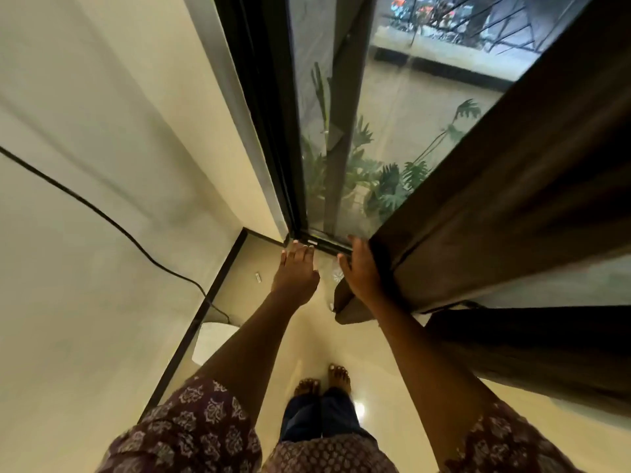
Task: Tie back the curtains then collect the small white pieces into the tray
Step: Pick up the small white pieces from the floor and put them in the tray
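Note:
A dark brown curtain (505, 206) hangs bunched on the right, in front of a glass door (386, 131). My right hand (362, 271) lies against the curtain's left edge, its fingers curving round the fold. My left hand (296, 271) is held out beside it with straight fingers, holding nothing and apart from the curtain. A small white piece (258, 277) lies on the floor near the corner by the skirting. No tray that I can name for sure is in view.
A cream wall (102, 199) with a black cable (112, 223) runs along the left. A white object (213, 341) stands on the floor by the wall. Another dark curtain panel (532, 346) hangs lower right. My bare feet (322, 378) stand on the glossy floor.

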